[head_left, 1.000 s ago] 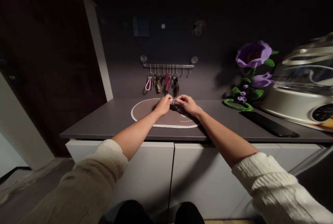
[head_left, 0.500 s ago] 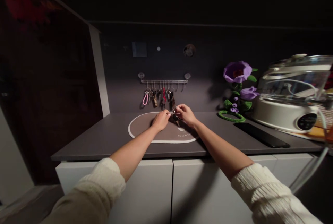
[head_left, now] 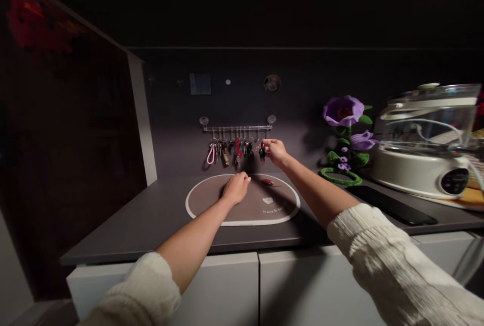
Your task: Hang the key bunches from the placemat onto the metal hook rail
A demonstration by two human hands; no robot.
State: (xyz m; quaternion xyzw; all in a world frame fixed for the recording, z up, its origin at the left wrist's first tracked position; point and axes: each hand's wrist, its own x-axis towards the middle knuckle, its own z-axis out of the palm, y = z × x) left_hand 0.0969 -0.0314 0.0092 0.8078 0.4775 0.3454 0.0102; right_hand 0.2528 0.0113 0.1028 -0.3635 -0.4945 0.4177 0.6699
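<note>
My right hand (head_left: 276,152) pinches a small bunch of keys (head_left: 262,152) up at the right end of a clear hook rail (head_left: 238,128) on the wall. Several key bunches hang from the rail, among them one with a pink loop (head_left: 210,154) and one with a red strap (head_left: 238,149). My left hand (head_left: 236,187) is closed over the brown oval mat (head_left: 212,200); whether its fingers hold anything is hidden. A small red item (head_left: 268,182) lies on the mat to the right of my left hand.
At the right stand purple crocheted flowers (head_left: 345,111) with a green ring base, a black phone-like slab (head_left: 393,206) and a white appliance with a clear top (head_left: 412,172). White cabinet doors (head_left: 223,285) are below the grey counter (head_left: 151,220).
My right hand has moved up and away from my left hand, taking the keys to the rail. The red item on the mat now shows. The view has tilted slightly upward.
</note>
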